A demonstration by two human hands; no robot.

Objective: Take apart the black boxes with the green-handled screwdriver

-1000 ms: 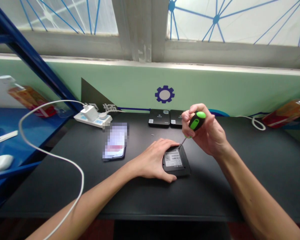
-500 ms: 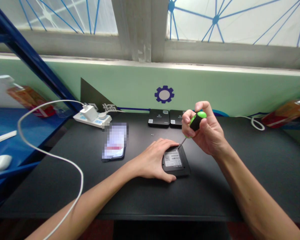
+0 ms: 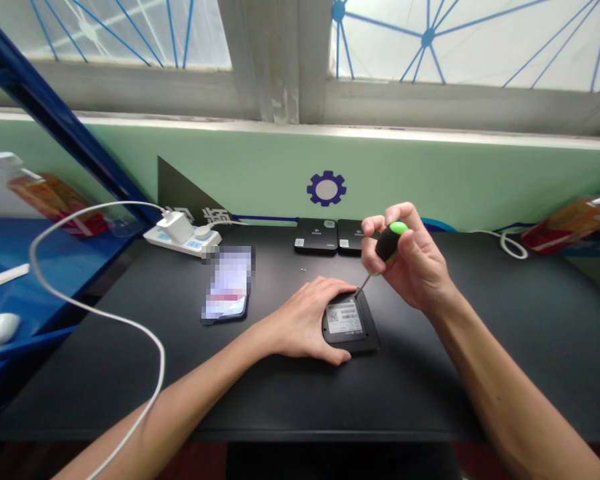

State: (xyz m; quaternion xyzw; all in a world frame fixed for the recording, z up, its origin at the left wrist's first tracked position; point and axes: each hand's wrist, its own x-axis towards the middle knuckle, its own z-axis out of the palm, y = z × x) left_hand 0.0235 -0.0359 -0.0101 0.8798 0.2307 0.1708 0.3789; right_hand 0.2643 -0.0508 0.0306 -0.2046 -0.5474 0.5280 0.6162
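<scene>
A small black box (image 3: 351, 325) with a white label lies on the black table (image 3: 505, 347). My left hand (image 3: 305, 320) grips its left side, thumb along the near edge. My right hand (image 3: 410, 263) is closed round a screwdriver (image 3: 384, 248) with a black and green handle. The screwdriver's tip rests on the far corner of the box. A tiny screw (image 3: 303, 270) lies on the table just beyond my left hand.
Two more black boxes (image 3: 330, 237) stand by the green wall. A phone (image 3: 226, 285) lies left of my hand. A white power strip (image 3: 180, 235) with a charger and a looping white cable (image 3: 95, 310) is at the back left. Blue shelving (image 3: 25, 267) borders the left.
My right fingers have shifted round the screwdriver handle, so less of its green cap shows. The box and my left hand have stayed put.
</scene>
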